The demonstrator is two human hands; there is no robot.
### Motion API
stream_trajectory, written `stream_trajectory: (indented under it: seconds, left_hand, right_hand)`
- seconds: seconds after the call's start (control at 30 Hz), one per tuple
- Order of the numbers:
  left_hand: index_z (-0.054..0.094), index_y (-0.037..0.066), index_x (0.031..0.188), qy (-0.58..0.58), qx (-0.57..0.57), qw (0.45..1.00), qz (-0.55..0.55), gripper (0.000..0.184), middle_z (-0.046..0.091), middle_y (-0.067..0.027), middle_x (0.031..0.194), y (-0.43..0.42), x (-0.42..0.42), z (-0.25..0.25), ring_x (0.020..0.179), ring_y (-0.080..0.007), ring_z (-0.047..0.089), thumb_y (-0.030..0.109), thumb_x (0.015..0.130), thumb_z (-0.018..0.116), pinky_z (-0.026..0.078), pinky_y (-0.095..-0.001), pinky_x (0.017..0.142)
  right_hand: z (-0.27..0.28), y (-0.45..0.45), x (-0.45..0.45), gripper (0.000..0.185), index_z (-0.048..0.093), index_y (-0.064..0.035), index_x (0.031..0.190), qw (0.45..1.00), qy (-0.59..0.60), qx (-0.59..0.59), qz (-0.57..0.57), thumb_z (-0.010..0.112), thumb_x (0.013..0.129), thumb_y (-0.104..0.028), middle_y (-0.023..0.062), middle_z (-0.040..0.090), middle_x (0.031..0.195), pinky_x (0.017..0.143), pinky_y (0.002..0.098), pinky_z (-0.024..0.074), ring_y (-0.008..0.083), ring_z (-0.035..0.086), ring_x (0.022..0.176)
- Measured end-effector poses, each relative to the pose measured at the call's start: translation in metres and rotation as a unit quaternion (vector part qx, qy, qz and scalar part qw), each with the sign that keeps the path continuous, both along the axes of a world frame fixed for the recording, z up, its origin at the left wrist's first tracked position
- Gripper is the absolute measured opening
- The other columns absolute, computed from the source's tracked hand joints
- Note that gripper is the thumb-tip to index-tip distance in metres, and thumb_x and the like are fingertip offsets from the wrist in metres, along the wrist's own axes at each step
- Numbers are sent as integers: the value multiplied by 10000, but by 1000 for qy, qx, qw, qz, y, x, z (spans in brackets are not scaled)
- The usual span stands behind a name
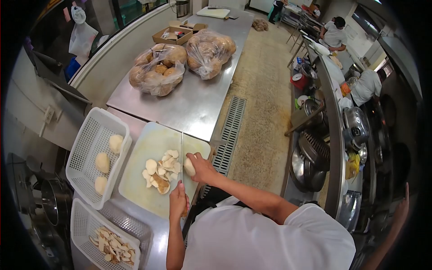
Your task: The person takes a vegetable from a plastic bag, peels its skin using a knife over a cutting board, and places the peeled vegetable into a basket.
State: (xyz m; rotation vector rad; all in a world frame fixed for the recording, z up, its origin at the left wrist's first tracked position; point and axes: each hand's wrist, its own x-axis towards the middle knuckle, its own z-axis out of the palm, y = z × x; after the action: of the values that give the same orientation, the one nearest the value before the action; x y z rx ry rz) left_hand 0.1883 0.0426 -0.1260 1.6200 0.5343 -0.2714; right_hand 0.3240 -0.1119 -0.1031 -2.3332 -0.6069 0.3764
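Observation:
My left hand [178,199] is closed around the handle of a kitchen knife [182,155], its long blade pointing away from me over the cutting board [139,202]. Just right of the blade, my right hand [201,168] grips a peeled potato [189,167] near the board's right side. Left of the blade lies a loose pile of pale cut potato pieces [167,165]. One piece [161,185] in the pile shows brown on its surface.
A white basket [76,171] left of the board holds peeled potatoes; a nearer basket [81,234] holds peelings. Plastic bags [157,69] of unpeeled potatoes and a cardboard box [156,37] stand farther back. Pots [310,164] fill shelves on the right. Other people work beyond.

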Motion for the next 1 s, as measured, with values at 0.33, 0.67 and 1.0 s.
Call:
stream_trajectory:
  seconds: [0.33, 0.67, 1.0]
  left_hand:
    - [538, 10, 890, 31, -31, 999, 13, 614, 505, -50, 551, 2, 1, 8, 390, -155, 505, 567, 1095, 381, 442, -306, 370]
    - [480, 46, 804, 34, -41, 998, 23, 634, 506, -64, 559, 5, 1, 0, 397, -172, 514, 610, 1077, 386, 460, -321, 370]
    - [524, 25, 861, 42, -108, 993, 31, 621, 553, -87, 593, 9, 3, -2, 435, -197, 557, 605, 1066, 434, 502, -349, 405]
  right_hand:
    - [14, 19, 18, 766, 444, -26, 1332, 997, 2, -66, 46, 769, 638, -10, 277, 541, 1151, 787, 519, 570, 477, 667, 946]
    - [17, 21, 29, 785, 464, -9, 1289, 994, 15, -79, 80, 822, 590, -15, 278, 561, 1135, 777, 495, 588, 464, 681, 939]
    - [18, 22, 36, 790, 444, -21, 1314, 990, 27, -93, 100, 813, 615, -30, 281, 559, 1136, 788, 489, 582, 460, 675, 942]
